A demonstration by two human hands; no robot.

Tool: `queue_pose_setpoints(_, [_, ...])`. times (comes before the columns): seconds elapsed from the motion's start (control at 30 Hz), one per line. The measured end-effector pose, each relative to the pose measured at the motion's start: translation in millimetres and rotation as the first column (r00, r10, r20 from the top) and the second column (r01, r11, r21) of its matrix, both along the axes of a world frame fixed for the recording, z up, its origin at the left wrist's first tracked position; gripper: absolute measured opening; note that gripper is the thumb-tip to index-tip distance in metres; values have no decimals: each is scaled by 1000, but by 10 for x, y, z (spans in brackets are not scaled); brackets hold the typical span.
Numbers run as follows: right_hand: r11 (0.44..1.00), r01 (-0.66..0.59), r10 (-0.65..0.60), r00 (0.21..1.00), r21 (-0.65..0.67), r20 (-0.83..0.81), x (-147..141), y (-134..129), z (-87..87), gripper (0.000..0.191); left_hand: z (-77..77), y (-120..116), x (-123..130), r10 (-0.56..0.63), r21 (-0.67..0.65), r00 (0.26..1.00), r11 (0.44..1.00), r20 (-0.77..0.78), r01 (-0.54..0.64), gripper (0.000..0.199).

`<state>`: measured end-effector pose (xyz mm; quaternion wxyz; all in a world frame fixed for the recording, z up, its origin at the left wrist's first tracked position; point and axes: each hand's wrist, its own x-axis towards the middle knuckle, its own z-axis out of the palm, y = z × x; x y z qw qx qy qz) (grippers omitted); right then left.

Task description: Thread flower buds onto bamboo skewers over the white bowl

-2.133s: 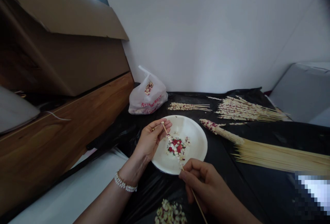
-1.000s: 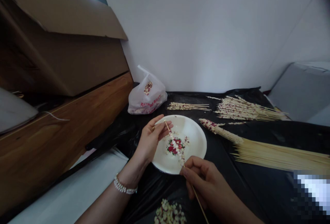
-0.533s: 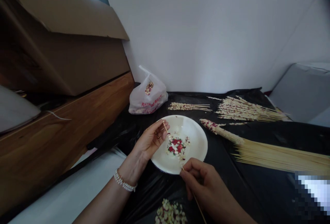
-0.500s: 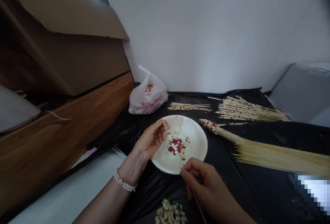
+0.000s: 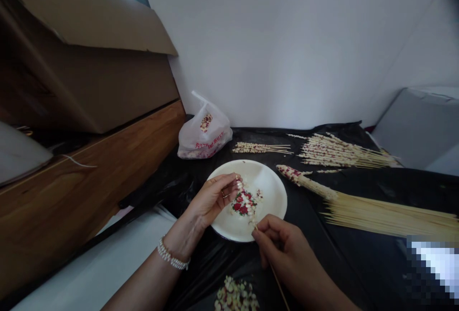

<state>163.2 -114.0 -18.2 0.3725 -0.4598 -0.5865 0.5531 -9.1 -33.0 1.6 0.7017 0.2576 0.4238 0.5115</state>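
My right hand (image 5: pixel 287 249) pinches a thin bamboo skewer (image 5: pixel 278 280) whose bare lower part runs down toward me. Pale and dark-red kernels, which look like corn, are strung on its upper part (image 5: pixel 252 215) over a white basin (image 5: pixel 276 191) with a red flower print. At the skewer's upper end, the thumb and fingers of my left hand (image 5: pixel 211 198) are closed around the tip. Whether a loose kernel lies between those fingertips is too small to tell. Some loose kernels (image 5: pixel 259 194) rest in the basin.
A kernel heap (image 5: pixel 236 296) lies near me on black plastic sheeting (image 5: pixel 201 273). Behind the basin are a white plastic bag (image 5: pixel 206 134) and strung skewers (image 5: pixel 254 147). To the right lie more strung skewers (image 5: pixel 330 151) and a long skewer bundle (image 5: pixel 380 213). A cardboard box (image 5: pixel 118 77) stands left.
My left fingers have moved down and right along the skewer, and its bare tip, seen before, is now covered by them. The right hand has hardly moved.
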Motion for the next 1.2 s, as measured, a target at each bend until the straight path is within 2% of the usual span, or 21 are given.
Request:
queue_pose_setpoints(0.23, [998, 28, -28, 1000, 47, 4, 20, 15, -6, 23, -19, -15, 14, -45, 23, 995, 999, -90, 47, 12])
queue_pose_setpoints(0.33, [993, 98, -99, 995, 63, 13, 98, 70, 30, 25, -48, -10, 25, -31, 168, 948, 982, -317, 88, 22])
queue_pose_setpoints(0.37, [989, 128, -129, 992, 69, 15, 132, 97, 41, 25, -64, -6, 23, 1, 250, 902, 961, -432, 119, 23])
queue_pose_setpoints(0.43, [982, 165, -168, 985, 94, 24, 198, 159, 57, 24, -108, 6, 10, 107, 387, 758, 900, -643, 201, 25])
queue_pose_setpoints(0.5, [977, 185, -191, 981, 110, 43, 253, 218, 63, 24, -159, 17, -8, 169, 423, 601, 851, -781, 310, 32])
queue_pose_setpoints(0.63, [975, 207, -213, 975, 84, 67, 307, 298, 57, 24, -240, 18, -18, 99, 273, 319, 777, -942, 567, 47])
queue_pose_setpoints(0.73, [969, 235, -240, 969, 73, 61, 318, 323, 38, 24, -283, 37, -19, 89, 167, 155, 764, -984, 624, 51])
queue_pose_setpoints(0.93, [957, 268, -272, 962, 111, 24, 341, 347, -36, 26, -401, 255, -125, 168, 153, 34, 776, -985, 612, 47])
queue_pose_setpoints(1.07, [958, 254, -262, 964, 135, 42, 353, 350, -65, 26, -406, 393, -121, 142, 75, -62, 787, -988, 612, 40])
queue_pose_setpoints(1.2, [956, 255, -263, 964, 142, 41, 350, 338, -44, 26, -337, 438, 17, 82, 42, -32, 764, -996, 643, 26])
